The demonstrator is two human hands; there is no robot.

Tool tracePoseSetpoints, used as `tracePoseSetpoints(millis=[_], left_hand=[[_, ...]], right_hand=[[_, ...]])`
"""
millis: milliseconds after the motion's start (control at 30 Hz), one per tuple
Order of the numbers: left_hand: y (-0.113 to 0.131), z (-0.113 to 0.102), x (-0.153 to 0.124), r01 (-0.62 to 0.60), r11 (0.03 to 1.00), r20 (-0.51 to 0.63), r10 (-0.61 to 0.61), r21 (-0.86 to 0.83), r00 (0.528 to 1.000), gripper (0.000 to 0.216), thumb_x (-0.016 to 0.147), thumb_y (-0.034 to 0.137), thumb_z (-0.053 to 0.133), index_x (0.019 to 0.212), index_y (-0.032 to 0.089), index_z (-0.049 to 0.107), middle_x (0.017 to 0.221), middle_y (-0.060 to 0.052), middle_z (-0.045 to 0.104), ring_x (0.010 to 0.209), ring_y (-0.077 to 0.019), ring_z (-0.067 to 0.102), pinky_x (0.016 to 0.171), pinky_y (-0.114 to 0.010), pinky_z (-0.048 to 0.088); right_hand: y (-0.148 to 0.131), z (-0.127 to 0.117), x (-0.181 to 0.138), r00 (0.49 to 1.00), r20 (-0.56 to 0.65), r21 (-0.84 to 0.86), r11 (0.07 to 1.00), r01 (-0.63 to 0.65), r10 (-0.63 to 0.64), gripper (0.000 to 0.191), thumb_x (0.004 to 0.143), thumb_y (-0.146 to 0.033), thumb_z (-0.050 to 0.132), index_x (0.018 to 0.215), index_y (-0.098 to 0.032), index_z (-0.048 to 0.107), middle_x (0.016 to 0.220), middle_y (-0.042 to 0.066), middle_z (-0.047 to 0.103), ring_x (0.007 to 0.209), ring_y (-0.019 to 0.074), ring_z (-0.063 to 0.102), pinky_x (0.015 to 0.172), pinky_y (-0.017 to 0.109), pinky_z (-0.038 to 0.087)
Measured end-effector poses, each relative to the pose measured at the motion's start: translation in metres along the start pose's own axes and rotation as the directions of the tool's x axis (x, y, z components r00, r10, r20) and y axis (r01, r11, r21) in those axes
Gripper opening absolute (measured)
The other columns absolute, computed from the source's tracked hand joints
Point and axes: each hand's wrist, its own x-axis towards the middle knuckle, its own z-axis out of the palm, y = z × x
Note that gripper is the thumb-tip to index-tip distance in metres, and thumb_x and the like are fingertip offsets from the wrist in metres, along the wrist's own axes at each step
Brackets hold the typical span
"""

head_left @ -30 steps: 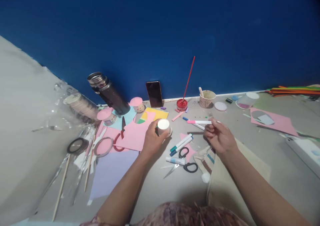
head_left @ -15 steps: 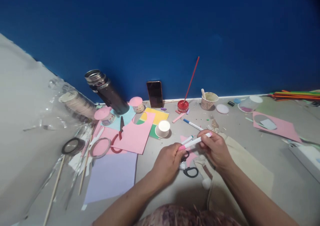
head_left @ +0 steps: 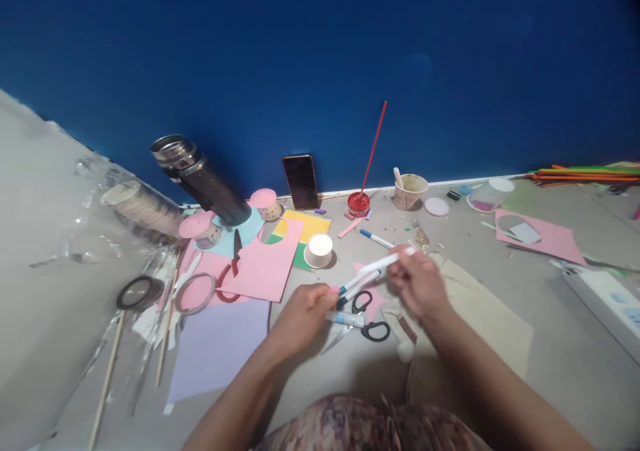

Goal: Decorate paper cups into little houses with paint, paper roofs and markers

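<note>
My left hand (head_left: 304, 318) is closed, with a pink marker cap (head_left: 333, 290) poking out between thumb and fingers. In my right hand (head_left: 420, 284) is a white marker (head_left: 384, 262), pinched near its far end and slanting toward the left hand; its tip is blurred. Beneath the hands lie two more white markers with teal and blue ends (head_left: 363, 283). Close to them are scissors with black handles (head_left: 376, 332), a clear tube with a blue label (head_left: 347, 319) and a pink paper scrap (head_left: 374, 308).
A white paper cup (head_left: 319, 250) stands ahead on the left, by pink paper (head_left: 270, 264) and red-handled scissors (head_left: 235, 268). Along the blue wall are a steel flask (head_left: 207, 188), a phone (head_left: 301, 182), a red paint pot (head_left: 359, 204) and a patterned cup (head_left: 409, 194).
My hands have drawn apart, and the marker's white body has come away from the pink cap. The view has shifted slightly, and more of the scissors and tube shows.
</note>
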Motion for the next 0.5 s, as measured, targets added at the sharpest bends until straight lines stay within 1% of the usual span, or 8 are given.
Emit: tracePoseSetpoints(millis=[100, 133, 167, 233, 300, 367, 433, 500], left_hand=[[-0.015, -0.016, -0.006, 0.084, 0.991, -0.174, -0.064, 0.105, 0.983, 0.049, 0.098, 0.058, 0.042, 0.064, 0.023, 0.043, 0.060, 0.004, 0.037, 0.059, -0.0155, 0.037, 0.059, -0.030, 0.028], [-0.018, -0.019, -0.006, 0.081, 0.986, -0.191, -0.053, 0.146, 0.980, 0.048, 0.098, 0.058, 0.042, 0.067, 0.023, 0.046, 0.062, 0.003, 0.042, 0.062, -0.0169, 0.042, 0.061, -0.030, 0.031], [-0.019, -0.020, -0.006, 0.067, 0.980, -0.199, -0.029, 0.187, 0.980, 0.044, 0.098, 0.057, 0.045, 0.073, 0.022, 0.053, 0.067, 0.001, 0.050, 0.068, -0.0191, 0.049, 0.065, -0.031, 0.035], [-0.020, -0.019, -0.002, 0.049, 0.966, -0.262, 0.019, 0.252, 0.965, 0.032, 0.092, 0.053, 0.059, 0.096, 0.022, 0.064, 0.089, -0.004, 0.064, 0.089, -0.0263, 0.060, 0.078, -0.037, 0.044], [-0.018, -0.016, 0.007, 0.046, 0.966, -0.385, 0.058, 0.256, 0.921, 0.045, 0.084, 0.049, 0.070, 0.118, 0.021, 0.062, 0.111, -0.010, 0.065, 0.107, -0.0326, 0.060, 0.090, -0.045, 0.048], [-0.015, -0.015, 0.019, 0.003, 0.980, -0.476, 0.095, 0.201, 0.875, 0.057, 0.080, 0.046, 0.075, 0.128, 0.020, 0.058, 0.125, -0.013, 0.061, 0.119, -0.0342, 0.058, 0.099, -0.050, 0.049], [-0.013, -0.016, 0.031, -0.075, 0.988, -0.480, 0.132, 0.137, 0.867, 0.063, 0.078, 0.042, 0.078, 0.134, 0.022, 0.055, 0.135, -0.014, 0.057, 0.129, -0.0337, 0.053, 0.106, -0.051, 0.047], [-0.011, -0.018, 0.043, -0.121, 0.989, -0.434, 0.147, 0.088, 0.889, 0.066, 0.078, 0.037, 0.077, 0.138, 0.023, 0.054, 0.142, -0.014, 0.055, 0.136, -0.0333, 0.050, 0.110, -0.050, 0.046]], right_hand=[[-0.021, -0.014, 0.018, 0.985, -0.130, 0.086, 0.988, 0.128, -0.117, 0.050, 0.060, -0.054, 0.098, 0.074, -0.022, 0.063, 0.056, -0.009, 0.051, 0.049, 0.0054, 0.043, 0.041, 0.014, 0.036], [-0.023, -0.015, 0.021, 0.977, -0.163, 0.121, 0.980, 0.157, -0.137, 0.050, 0.060, -0.052, 0.099, 0.075, -0.021, 0.063, 0.057, -0.008, 0.050, 0.050, 0.0056, 0.044, 0.041, 0.014, 0.037], [-0.022, -0.014, 0.022, 0.984, -0.145, 0.126, 0.984, 0.126, -0.107, 0.048, 0.063, -0.052, 0.098, 0.079, -0.021, 0.064, 0.057, -0.008, 0.050, 0.050, 0.0063, 0.045, 0.042, 0.014, 0.038], [-0.015, -0.009, 0.019, 0.995, -0.090, 0.131, 0.989, 0.062, -0.050, 0.045, 0.067, -0.051, 0.097, 0.082, -0.021, 0.066, 0.059, -0.007, 0.051, 0.052, 0.0068, 0.046, 0.041, 0.014, 0.037], [-0.006, -0.005, 0.015, 0.998, -0.061, 0.147, 0.989, 0.032, -0.024, 0.044, 0.066, -0.045, 0.098, 0.078, -0.021, 0.064, 0.062, -0.007, 0.052, 0.052, 0.0061, 0.045, 0.040, 0.013, 0.036], [-0.001, -0.006, 0.013, 0.999, -0.046, 0.162, 0.987, 0.020, -0.012, 0.045, 0.065, -0.041, 0.099, 0.075, -0.021, 0.059, 0.062, -0.008, 0.051, 0.051, 0.0055, 0.042, 0.040, 0.013, 0.034], [-0.001, -0.010, 0.014, 1.000, -0.023, 0.166, 0.986, -0.004, 0.008, 0.045, 0.066, -0.039, 0.098, 0.074, -0.022, 0.057, 0.060, -0.009, 0.048, 0.050, 0.0057, 0.040, 0.039, 0.013, 0.033], [-0.004, -0.014, 0.016, 0.999, 0.001, 0.165, 0.985, -0.040, 0.041, 0.043, 0.067, -0.038, 0.097, 0.074, -0.021, 0.058, 0.058, -0.009, 0.047, 0.049, 0.0060, 0.040, 0.039, 0.014, 0.033]])
